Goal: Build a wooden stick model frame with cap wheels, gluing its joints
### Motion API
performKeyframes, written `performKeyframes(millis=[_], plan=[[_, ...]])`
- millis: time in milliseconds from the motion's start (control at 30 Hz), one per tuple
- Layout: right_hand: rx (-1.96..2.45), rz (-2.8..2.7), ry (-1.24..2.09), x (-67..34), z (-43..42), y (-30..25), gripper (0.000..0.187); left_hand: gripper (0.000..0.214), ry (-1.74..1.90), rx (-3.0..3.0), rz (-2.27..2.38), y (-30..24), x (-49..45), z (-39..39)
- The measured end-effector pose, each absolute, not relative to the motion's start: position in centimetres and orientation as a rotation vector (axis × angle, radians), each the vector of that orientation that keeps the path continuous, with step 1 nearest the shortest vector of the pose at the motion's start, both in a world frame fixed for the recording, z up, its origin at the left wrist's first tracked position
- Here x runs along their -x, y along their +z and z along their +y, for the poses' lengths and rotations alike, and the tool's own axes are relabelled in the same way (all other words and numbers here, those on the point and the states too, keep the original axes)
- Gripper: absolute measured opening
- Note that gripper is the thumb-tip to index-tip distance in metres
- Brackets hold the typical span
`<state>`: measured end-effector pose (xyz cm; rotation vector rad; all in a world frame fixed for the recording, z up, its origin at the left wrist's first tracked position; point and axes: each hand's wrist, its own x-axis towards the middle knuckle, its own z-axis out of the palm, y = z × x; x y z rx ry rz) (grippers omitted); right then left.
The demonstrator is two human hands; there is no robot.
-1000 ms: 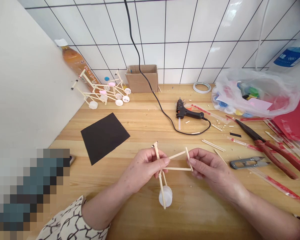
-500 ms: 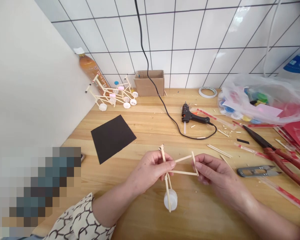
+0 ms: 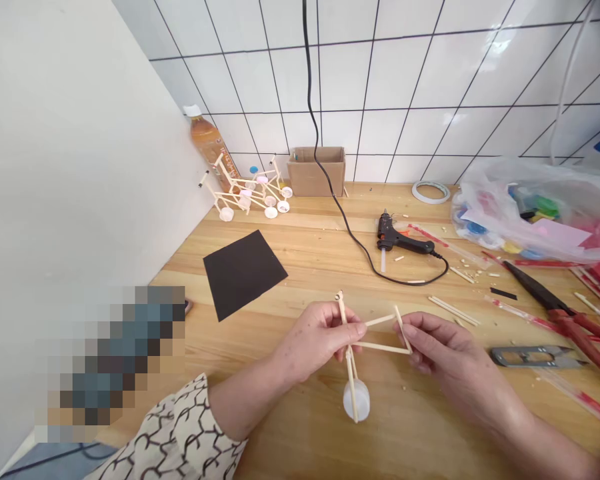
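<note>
My left hand [image 3: 330, 333] is closed in a pinch round a small bicycle frame made of thin wooden sticks [image 3: 383, 347]. A white bottle cap [image 3: 357, 401] serves as a wheel at the lower end of its fork, and the handlebar end with a dark tip points up. Between the thumb and fingers of my right hand [image 3: 437, 343] is a short wooden stick [image 3: 401, 323], standing across the right end of the frame. It meets the lower bar near its bottom and the upper bar near its top; whether they are joined I cannot tell.
Finished stick bicycles [image 3: 245, 193] stand by a tea bottle [image 3: 207, 140] at back left, beside a cardboard box [image 3: 315, 179]. Black card [image 3: 245, 275] lies left. A corded glue gun [image 3: 405, 241], tape roll [image 3: 431, 193], snips [image 3: 523, 356], red-handled shears [image 3: 565, 317] and loose sticks [image 3: 454, 311] lie right.
The camera view has turned slightly left, so everything sits further right in the picture. Both hands keep the same hold, with hardly any movement relative to the frame.
</note>
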<state>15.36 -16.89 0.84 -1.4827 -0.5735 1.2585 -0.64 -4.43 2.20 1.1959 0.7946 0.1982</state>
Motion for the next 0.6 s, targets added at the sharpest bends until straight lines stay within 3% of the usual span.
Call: performKeyframes(millis=[600], plan=[[1.449, -0.495, 1.246, -14.89, -16.47, 1.75, 0.027, 0.019, 0.206, -1.229, 0.788, 2.50, 0.58, -4.43]])
